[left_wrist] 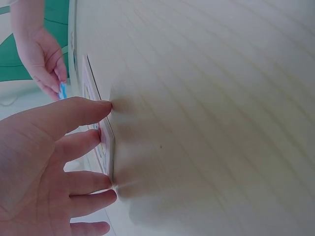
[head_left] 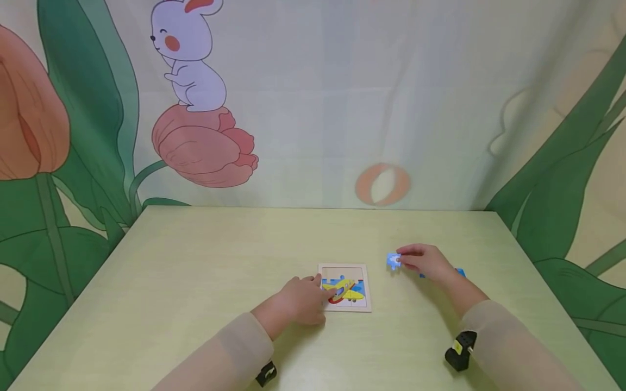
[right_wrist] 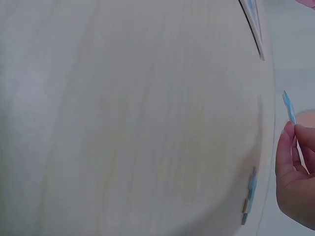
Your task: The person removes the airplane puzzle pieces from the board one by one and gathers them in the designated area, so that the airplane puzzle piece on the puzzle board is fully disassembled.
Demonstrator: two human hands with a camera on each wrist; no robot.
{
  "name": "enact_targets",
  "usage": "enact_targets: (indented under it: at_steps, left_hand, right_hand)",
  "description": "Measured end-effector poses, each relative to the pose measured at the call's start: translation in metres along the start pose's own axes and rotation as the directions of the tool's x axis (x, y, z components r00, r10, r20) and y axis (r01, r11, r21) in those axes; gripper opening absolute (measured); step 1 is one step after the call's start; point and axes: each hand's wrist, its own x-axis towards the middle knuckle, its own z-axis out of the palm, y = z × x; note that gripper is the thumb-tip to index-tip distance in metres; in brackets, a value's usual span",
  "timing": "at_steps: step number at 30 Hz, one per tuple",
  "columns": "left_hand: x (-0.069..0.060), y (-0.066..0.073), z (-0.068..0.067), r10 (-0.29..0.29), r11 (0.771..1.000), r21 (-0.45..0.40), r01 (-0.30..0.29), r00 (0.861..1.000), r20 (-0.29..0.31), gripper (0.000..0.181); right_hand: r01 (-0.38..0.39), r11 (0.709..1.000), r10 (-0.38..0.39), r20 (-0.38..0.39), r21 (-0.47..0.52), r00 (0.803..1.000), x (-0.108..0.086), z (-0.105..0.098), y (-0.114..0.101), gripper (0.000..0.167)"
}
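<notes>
Between finger and thumb, my right hand [head_left: 430, 263] pinches a blue and white jigsaw piece [head_left: 392, 260], raised above the table to the right of the puzzle tray. That jigsaw piece [right_wrist: 289, 108] appears edge-on in the right wrist view. A square wooden puzzle tray [head_left: 368, 290] lies flat, with a yellow airplane picture [head_left: 349, 293] filling its lower part; bare wood shows along the top. My left hand [head_left: 305, 301] rests at the tray's left side, one finger over the picture. The left wrist view shows its fingers loosely extended, thumb [left_wrist: 93, 110] beside the tray edge.
More blue jigsaw pieces [head_left: 461, 272] lie on the table, partly hidden behind the right hand and wrist. They look stacked or overlapping in the right wrist view. The pale wooden table [head_left: 205, 255] meets a printed curtain [head_left: 303, 108] at its far edge.
</notes>
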Motion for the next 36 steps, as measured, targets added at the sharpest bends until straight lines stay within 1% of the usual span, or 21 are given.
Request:
enact_targets:
  at_steps: [2, 4, 7, 9, 16, 20, 26, 30, 36]
  left_hand:
    - [0.001, 0.000, 0.001, 0.001, 1.000, 0.000, -0.001, 1.000, -0.001, 0.062]
    - [0.001, 0.000, 0.001, 0.001, 1.000, 0.002, -0.001, 1.000, -0.003, 0.062]
    - [0.001, 0.001, 0.000, 0.004, 1.000, 0.008, -0.004, 1.000, -0.004, 0.061]
    - [0.001, 0.001, -0.001, 0.008, 1.000, 0.016, -0.008, 1.000, -0.006, 0.061]
    - [0.000, 0.002, -0.001, -0.001, 1.000, 0.018, 0.001, 1.000, 0.002, 0.061]
    - [0.000, 0.002, -0.001, -0.006, 1.000, 0.019, 0.006, 1.000, 0.001, 0.061]
    - [-0.001, 0.003, -0.002, -0.004, 1.000, 0.026, 0.004, 1.000, -0.006, 0.061]
    - [-0.001, 0.003, -0.002, -0.008, 1.000, 0.028, 0.008, 1.000, -0.005, 0.061]
    - [-0.001, 0.002, -0.001, -0.008, 1.000, 0.030, 0.009, 1.000, -0.009, 0.061]
  right_hand:
    - [0.001, 0.999, -0.001, 0.004, -0.039, 1.000, 0.002, 0.002, 0.003, 0.032]
    - [0.008, 0.994, -0.007, 0.002, -0.108, 1.000, 0.003, 0.004, 0.007, 0.028]
    - [0.017, 0.979, -0.019, -0.010, -0.203, 1.000, 0.005, 0.009, 0.012, 0.022]
    - [0.037, 0.964, -0.044, -0.022, -0.263, 0.999, 0.005, 0.011, 0.013, 0.020]
    - [0.089, 0.921, -0.111, -0.037, -0.378, 0.993, 0.004, 0.014, 0.011, 0.016]
    - [0.116, 0.902, -0.143, -0.035, -0.416, 0.989, 0.003, 0.015, 0.008, 0.014]
    - [0.112, 0.885, -0.144, -0.036, -0.452, 0.989, 0.002, 0.015, 0.004, 0.012]
    - [0.110, 0.880, -0.138, -0.028, -0.462, 0.990, 0.002, 0.015, 0.002, 0.013]
    - [0.106, 0.884, -0.138, -0.037, -0.455, 0.990, 0.002, 0.015, 0.001, 0.014]
